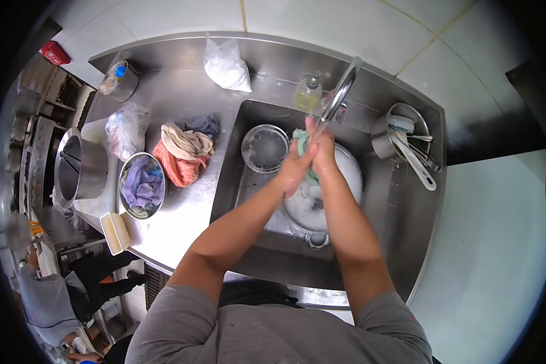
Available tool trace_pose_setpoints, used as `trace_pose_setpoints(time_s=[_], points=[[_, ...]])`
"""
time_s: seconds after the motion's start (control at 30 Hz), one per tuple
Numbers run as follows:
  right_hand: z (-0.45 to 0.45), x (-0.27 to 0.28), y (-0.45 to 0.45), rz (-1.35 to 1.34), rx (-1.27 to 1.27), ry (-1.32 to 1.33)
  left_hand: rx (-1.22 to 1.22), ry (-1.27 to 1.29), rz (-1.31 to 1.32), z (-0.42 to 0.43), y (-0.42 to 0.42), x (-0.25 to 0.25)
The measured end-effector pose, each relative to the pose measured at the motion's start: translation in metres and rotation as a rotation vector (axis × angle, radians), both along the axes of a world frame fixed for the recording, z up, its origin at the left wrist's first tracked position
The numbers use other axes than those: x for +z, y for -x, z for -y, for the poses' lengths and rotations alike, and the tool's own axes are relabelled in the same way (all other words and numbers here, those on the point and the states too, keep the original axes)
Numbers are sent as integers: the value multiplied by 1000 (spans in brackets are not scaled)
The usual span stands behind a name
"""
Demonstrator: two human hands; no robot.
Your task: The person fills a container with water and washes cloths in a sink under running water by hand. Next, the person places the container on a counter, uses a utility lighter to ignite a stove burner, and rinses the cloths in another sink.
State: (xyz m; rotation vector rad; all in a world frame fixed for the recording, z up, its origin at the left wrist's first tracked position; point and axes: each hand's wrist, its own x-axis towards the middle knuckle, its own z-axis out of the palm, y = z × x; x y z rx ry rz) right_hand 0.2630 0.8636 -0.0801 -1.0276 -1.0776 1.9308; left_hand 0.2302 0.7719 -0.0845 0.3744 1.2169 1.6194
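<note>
Inside the sink (pixel 400 224), toward its near edge, a pot (pixel 306 231) of suds (pixel 347 176) shows its handle (pixel 317 241). Over this pot, the left hand (pixel 295 164) and right hand (pixel 323 150) meet, fingers of both clamped on a pale green cloth (pixel 311 178). Behind the sink's far edge stand a tap (pixel 346 85) and a soap bottle (pixel 308 95).

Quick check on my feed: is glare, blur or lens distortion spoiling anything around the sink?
Head view: glare whitens the counter left of the sink; head view: wide-angle bending curves the counter's edges, and the corners go black; head view: the left hand, right hand and green cloth look slightly soft.
</note>
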Motion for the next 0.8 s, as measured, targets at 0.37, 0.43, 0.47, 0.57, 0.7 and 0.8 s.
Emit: trace_pose_setpoints(time_s=[0.37,0.43,0.47,0.57,0.7,0.8], points=[[7,21,-16,231,261,-394,-66,42,349,11,60,15],[18,8,0,170,242,-353,34,-42,719,3,52,23],[35,23,2,473,255,-801,41,-105,672,-6,46,-7],[51,39,8,571,12,-1331,27,-164,541,-18,41,-60],[31,27,0,660,113,-1072,5,-45,345,-19,29,-54],[17,27,-3,463,163,-590,-9,184,114,-2,32,-14]])
